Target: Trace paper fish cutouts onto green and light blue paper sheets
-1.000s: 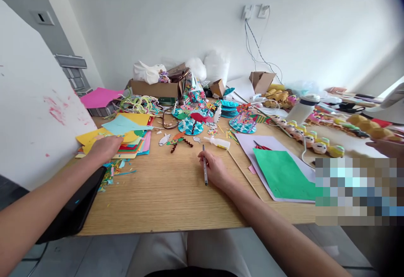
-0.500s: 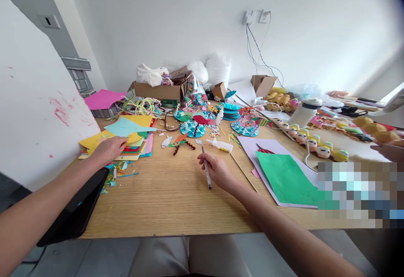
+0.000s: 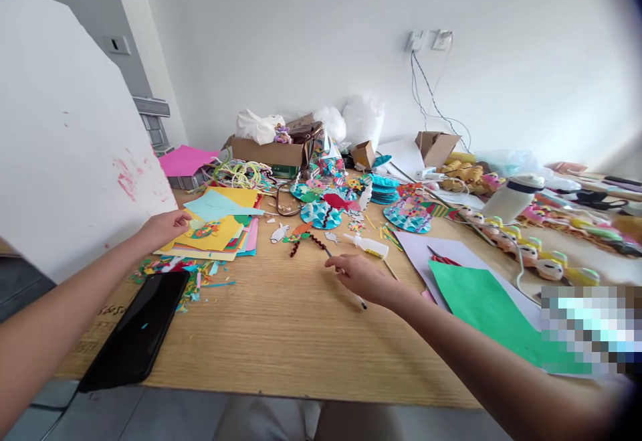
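My left hand is at the upper left of the paper stack, its fingers curled together; whatever they may hold is hidden. Beside its fingertips, a colourful turtle-like paper cut-out shows on a yellow sheet. A light blue sheet lies just behind. My right hand is closed round a slim pen, low over the wooden table; the pen's dark end sticks out below the palm. Close to this hand lie a white glue bottle, a white paper fish and a cut-out with brown fuzzy stems.
A black phone and paper scraps lie at the left. To the right are a green sheet, red-handled scissors and a white bottle. Decorated blue plates stand further back. A white board rises at the left.
The view has shifted left. My left hand has moved off the yellow paper's middle toward its upper left, uncovering the turtle-like cut-out. My right hand has turned palm down over the pen.
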`<state>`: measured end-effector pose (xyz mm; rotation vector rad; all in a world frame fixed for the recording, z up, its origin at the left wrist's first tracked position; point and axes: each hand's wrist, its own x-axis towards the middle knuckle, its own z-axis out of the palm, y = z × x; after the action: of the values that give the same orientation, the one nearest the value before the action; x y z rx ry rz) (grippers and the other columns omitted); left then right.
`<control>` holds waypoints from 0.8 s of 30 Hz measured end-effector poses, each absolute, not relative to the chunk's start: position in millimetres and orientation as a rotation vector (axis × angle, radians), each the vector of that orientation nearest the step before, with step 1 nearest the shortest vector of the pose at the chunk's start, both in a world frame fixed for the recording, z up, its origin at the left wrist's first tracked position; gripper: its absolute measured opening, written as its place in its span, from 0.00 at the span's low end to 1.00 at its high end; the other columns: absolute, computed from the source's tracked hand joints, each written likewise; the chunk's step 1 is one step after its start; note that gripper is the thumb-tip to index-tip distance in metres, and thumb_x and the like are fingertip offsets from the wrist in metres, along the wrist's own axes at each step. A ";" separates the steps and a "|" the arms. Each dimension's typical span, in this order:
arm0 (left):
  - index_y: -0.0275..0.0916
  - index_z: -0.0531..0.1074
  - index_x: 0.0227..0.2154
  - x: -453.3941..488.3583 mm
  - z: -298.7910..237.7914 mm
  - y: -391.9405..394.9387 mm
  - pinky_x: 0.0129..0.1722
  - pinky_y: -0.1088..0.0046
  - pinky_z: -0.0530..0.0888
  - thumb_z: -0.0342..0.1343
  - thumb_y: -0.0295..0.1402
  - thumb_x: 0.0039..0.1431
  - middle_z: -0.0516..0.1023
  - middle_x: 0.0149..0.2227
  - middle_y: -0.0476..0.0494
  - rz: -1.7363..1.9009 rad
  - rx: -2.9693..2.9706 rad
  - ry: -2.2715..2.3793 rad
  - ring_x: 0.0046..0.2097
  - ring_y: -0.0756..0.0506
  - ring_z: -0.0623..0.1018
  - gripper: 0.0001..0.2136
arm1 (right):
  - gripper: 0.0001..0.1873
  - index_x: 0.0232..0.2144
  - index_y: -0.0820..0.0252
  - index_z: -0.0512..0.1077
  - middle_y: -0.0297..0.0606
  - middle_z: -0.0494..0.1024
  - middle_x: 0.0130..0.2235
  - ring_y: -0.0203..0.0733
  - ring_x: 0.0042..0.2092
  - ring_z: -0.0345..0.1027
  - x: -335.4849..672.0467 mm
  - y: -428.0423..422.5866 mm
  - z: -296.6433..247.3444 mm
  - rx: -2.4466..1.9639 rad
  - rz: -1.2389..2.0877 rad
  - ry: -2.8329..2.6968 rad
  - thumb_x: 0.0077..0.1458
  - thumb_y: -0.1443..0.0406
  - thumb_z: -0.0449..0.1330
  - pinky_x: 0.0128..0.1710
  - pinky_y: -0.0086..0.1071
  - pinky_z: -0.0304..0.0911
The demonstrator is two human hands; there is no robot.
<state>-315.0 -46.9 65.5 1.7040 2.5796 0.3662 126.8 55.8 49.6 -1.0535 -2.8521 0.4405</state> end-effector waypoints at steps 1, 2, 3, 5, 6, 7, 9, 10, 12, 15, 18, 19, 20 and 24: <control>0.32 0.68 0.44 -316.7 65.0 -44.2 0.43 0.67 0.70 0.49 0.35 0.58 0.76 0.40 0.41 0.331 1.717 2.581 0.42 0.45 0.75 0.14 | 0.22 0.46 0.58 0.72 0.45 0.76 0.44 0.44 0.43 0.71 127.6 57.9 46.0 -1.075 0.379 -2.881 0.51 0.76 0.49 0.38 0.31 0.60; 0.32 0.68 0.45 -318.0 65.0 -41.3 0.45 0.63 0.70 0.50 0.35 0.59 0.74 0.43 0.40 0.291 1.736 2.580 0.44 0.44 0.74 0.14 | 0.23 0.47 0.58 0.71 0.45 0.76 0.45 0.45 0.44 0.70 128.5 59.8 42.5 -1.102 0.323 -2.901 0.51 0.75 0.49 0.38 0.32 0.60; 0.34 0.67 0.46 -319.3 65.4 -38.5 0.47 0.60 0.69 0.52 0.36 0.60 0.73 0.46 0.40 0.256 1.752 2.581 0.46 0.43 0.73 0.14 | 0.23 0.48 0.57 0.70 0.46 0.75 0.45 0.45 0.44 0.70 129.4 61.4 39.4 -1.127 0.278 -2.913 0.51 0.75 0.49 0.36 0.31 0.60; 0.36 0.67 0.47 -322.2 66.7 -34.3 0.48 0.55 0.69 0.53 0.37 0.60 0.70 0.49 0.40 0.203 1.764 2.592 0.49 0.42 0.71 0.15 | 0.22 0.48 0.56 0.69 0.46 0.75 0.44 0.44 0.42 0.71 131.5 63.6 35.2 -1.169 0.213 -2.923 0.52 0.73 0.50 0.34 0.30 0.59; 0.36 0.67 0.47 -324.1 67.2 -33.4 0.48 0.55 0.69 0.53 0.38 0.60 0.70 0.50 0.40 0.182 1.756 2.602 0.49 0.42 0.71 0.15 | 0.21 0.48 0.56 0.69 0.45 0.74 0.43 0.44 0.41 0.71 132.5 64.1 34.2 -1.183 0.186 -2.925 0.53 0.72 0.50 0.33 0.30 0.58; 0.36 0.67 0.48 -326.1 67.3 -33.7 0.47 0.56 0.70 0.52 0.38 0.60 0.70 0.49 0.40 0.164 1.740 2.615 0.48 0.42 0.72 0.15 | 0.20 0.48 0.56 0.69 0.45 0.74 0.42 0.43 0.40 0.71 133.6 64.3 34.0 -1.189 0.161 -2.931 0.54 0.71 0.50 0.32 0.30 0.57; 0.35 0.66 0.48 -329.7 66.4 -37.4 0.45 0.58 0.71 0.51 0.38 0.61 0.72 0.46 0.40 0.128 1.702 2.636 0.45 0.43 0.74 0.16 | 0.17 0.46 0.56 0.69 0.45 0.74 0.41 0.43 0.39 0.71 135.2 64.3 35.9 -1.192 0.124 -2.941 0.55 0.69 0.51 0.31 0.30 0.57; 0.35 0.66 0.48 -330.8 65.3 -40.7 0.44 0.59 0.72 0.50 0.37 0.62 0.72 0.45 0.40 0.108 1.694 2.637 0.44 0.44 0.74 0.15 | 0.16 0.45 0.56 0.70 0.45 0.74 0.41 0.44 0.39 0.70 135.3 64.2 37.9 -1.187 0.114 -2.939 0.55 0.68 0.52 0.31 0.30 0.57; 0.33 0.66 0.49 -330.0 62.6 -48.2 0.45 0.61 0.71 0.50 0.33 0.60 0.73 0.46 0.38 0.055 1.706 2.618 0.44 0.43 0.75 0.15 | 0.14 0.43 0.57 0.71 0.44 0.74 0.42 0.44 0.40 0.70 132.6 64.2 43.8 -1.144 0.109 -2.922 0.54 0.68 0.52 0.32 0.30 0.57; 0.32 0.67 0.49 -318.1 58.4 -56.5 0.50 0.64 0.67 0.49 0.32 0.56 0.72 0.50 0.36 -0.017 1.805 2.543 0.50 0.40 0.72 0.18 | 0.14 0.41 0.57 0.73 0.43 0.75 0.42 0.42 0.42 0.69 116.9 63.3 56.0 -0.995 0.151 -2.883 0.54 0.71 0.52 0.36 0.30 0.58; 0.35 0.68 0.50 -294.5 54.1 -56.6 0.55 0.68 0.63 0.51 0.33 0.53 0.71 0.53 0.38 -0.061 1.959 2.441 0.55 0.40 0.68 0.20 | 0.14 0.41 0.59 0.73 0.42 0.76 0.41 0.42 0.41 0.69 86.6 59.8 68.7 -0.913 0.260 -2.844 0.52 0.72 0.54 0.37 0.30 0.58; 0.36 0.68 0.49 -285.5 52.6 -55.3 0.56 0.68 0.61 0.51 0.33 0.52 0.70 0.53 0.38 -0.077 2.004 2.413 0.56 0.40 0.67 0.20 | 0.15 0.40 0.58 0.74 0.41 0.77 0.41 0.41 0.40 0.69 74.5 58.2 71.9 -0.872 0.312 -2.840 0.52 0.72 0.53 0.37 0.30 0.58; 0.36 0.68 0.49 -276.7 51.3 -53.8 0.57 0.67 0.61 0.51 0.32 0.51 0.70 0.54 0.38 -0.092 2.046 2.388 0.56 0.40 0.67 0.20 | 0.14 0.39 0.58 0.74 0.40 0.77 0.40 0.40 0.39 0.70 62.2 56.3 74.3 -0.823 0.352 -2.845 0.52 0.72 0.53 0.37 0.30 0.58; 0.37 0.69 0.47 -250.6 48.7 -47.9 0.57 0.63 0.61 0.49 0.28 0.52 0.68 0.55 0.36 -0.125 2.160 2.314 0.57 0.39 0.66 0.18 | 0.12 0.36 0.61 0.75 0.41 0.78 0.39 0.41 0.40 0.70 17.9 49.0 74.6 -0.741 0.440 -2.825 0.52 0.71 0.53 0.35 0.30 0.59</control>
<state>-250.6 -47.9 48.7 2.1599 2.3137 -0.1249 17.9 49.0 74.6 -0.7414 -2.8248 0.4403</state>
